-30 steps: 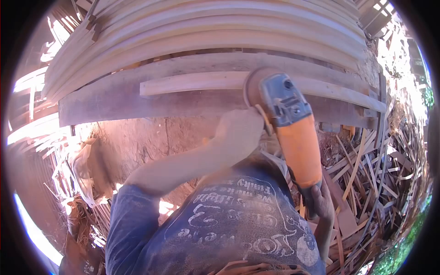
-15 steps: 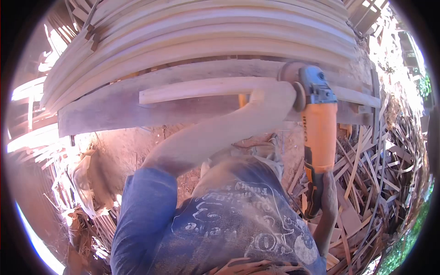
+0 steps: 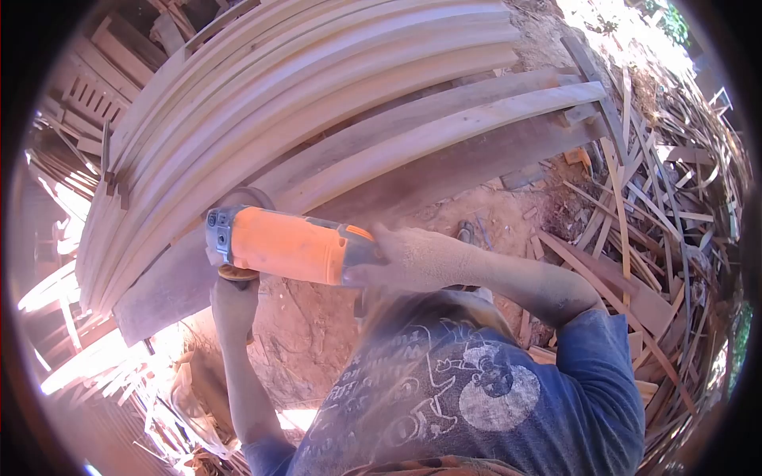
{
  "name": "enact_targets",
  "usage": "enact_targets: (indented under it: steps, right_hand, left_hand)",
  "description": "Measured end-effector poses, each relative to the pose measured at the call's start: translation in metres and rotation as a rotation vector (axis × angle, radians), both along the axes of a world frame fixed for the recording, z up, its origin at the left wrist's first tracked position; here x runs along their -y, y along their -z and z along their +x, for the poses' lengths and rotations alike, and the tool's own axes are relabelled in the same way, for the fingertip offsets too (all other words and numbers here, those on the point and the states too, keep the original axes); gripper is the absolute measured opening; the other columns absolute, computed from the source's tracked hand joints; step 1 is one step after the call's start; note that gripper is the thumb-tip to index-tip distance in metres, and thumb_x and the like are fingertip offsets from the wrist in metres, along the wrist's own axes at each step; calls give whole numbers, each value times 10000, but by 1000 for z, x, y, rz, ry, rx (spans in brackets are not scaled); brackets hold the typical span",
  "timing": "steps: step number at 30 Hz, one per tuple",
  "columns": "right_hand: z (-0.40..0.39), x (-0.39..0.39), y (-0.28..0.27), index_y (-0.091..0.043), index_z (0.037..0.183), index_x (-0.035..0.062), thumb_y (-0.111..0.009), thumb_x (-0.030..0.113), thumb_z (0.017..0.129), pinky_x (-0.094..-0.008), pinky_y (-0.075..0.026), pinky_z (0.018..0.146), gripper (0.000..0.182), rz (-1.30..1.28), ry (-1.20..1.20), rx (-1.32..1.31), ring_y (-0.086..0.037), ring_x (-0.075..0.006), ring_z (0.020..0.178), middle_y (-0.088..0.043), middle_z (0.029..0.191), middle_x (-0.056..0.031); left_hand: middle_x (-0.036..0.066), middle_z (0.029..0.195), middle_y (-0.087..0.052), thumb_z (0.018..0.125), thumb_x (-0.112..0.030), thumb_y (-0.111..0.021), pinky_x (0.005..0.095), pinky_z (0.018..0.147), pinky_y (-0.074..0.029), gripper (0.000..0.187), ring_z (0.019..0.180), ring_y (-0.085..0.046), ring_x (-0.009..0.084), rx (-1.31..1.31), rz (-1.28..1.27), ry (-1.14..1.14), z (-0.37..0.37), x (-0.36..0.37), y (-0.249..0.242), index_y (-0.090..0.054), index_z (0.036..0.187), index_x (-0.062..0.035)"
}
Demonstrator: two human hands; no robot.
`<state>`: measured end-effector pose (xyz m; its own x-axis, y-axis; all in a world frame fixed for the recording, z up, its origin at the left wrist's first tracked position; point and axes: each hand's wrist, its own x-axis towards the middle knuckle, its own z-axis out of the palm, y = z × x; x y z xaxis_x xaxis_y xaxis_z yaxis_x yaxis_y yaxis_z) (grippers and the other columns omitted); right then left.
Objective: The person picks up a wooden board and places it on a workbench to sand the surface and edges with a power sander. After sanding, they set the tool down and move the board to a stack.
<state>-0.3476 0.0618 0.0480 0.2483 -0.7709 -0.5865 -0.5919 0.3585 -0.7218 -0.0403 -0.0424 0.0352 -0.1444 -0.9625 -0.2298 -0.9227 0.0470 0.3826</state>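
Observation:
An orange and black angle grinder (image 3: pixel 290 244) lies crosswise in front of me, its grey head pointing left. My right hand (image 3: pixel 405 258) is closed around the dark rear of its body. My left hand (image 3: pixel 235 301) is closed on the side handle just below the head. The round disc (image 3: pixel 252 197), blurred, sits at the left end of a long pale wooden strip (image 3: pixel 444 127). That strip rests along a dusty plank bench (image 3: pixel 492 163).
Several long pale strips (image 3: pixel 317 95) lie side by side beyond the bench. Scrap wood (image 3: pixel 635 238) is heaped on the ground at right, with more offcuts (image 3: pixel 175 397) at lower left. Wooden panels (image 3: pixel 99 87) stand at upper left.
The grinder has swung from the strip's right part to its left end, turning from upright in view to nearly level. Both hands moved left with it, and the view has rotated.

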Motion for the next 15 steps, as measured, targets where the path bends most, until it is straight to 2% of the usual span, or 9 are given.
enact_targets:
  steps: [5, 7, 9, 11, 13, 15]
  right_hand:
    - [-99, -65, -17, -441, 1336, -106, -599, 714, 842, -460, -514, 890, 970, 35, 178, -37, -660, -450, 1018, -660, 1038, -335]
    - [-145, -99, -25, -418, 1384, -101, -642, 675, 833, -437, -505, 922, 977, 91, 294, -112, -656, -434, 1057, -650, 1100, -331]
    - [-193, -133, -27, -404, 1397, -100, -671, 637, 828, -434, -492, 947, 968, 134, 451, -70, -650, -400, 1096, -647, 1137, -312]
    - [-242, -172, -29, -389, 1416, -88, -687, 597, 835, -432, -478, 977, 946, 137, 611, -25, -639, -365, 1137, -639, 1183, -293]
    - [-284, -211, -19, -374, 1442, -64, -688, 556, 853, -433, -463, 1012, 911, 89, 774, 34, -623, -329, 1179, -625, 1237, -273]
    - [-322, -236, -19, -361, 1469, -25, -666, 529, 880, -428, -442, 1049, 863, -13, 907, 186, -600, -303, 1218, -607, 1283, -255]
  left_hand:
    - [223, 829, -695, 813, -234, -738, 460, 677, -527, 274, 847, -692, 406, -95, 31, 198, -105, -24, 4, -671, 957, -11]
    - [214, 849, -700, 810, -213, -729, 466, 685, -527, 240, 859, -685, 403, -114, 92, 309, -170, -36, -2, -678, 950, -25]
    - [202, 859, -700, 797, -196, -727, 468, 690, -526, 214, 857, -674, 408, -121, 171, 324, -247, -48, -10, -685, 943, -46]
    - [181, 857, -706, 798, -189, -717, 451, 706, -536, 191, 850, -683, 392, -108, 173, 510, -317, -53, -1, -691, 937, -60]
    - [169, 836, -709, 808, -242, -732, 440, 728, -552, 213, 833, -697, 365, 41, 199, 647, -389, -60, 7, -698, 912, -59]
    - [174, 920, -729, 820, -345, -755, 415, 808, -566, 313, 903, -715, 320, 200, 331, 773, -466, -67, -12, -710, 974, -76]
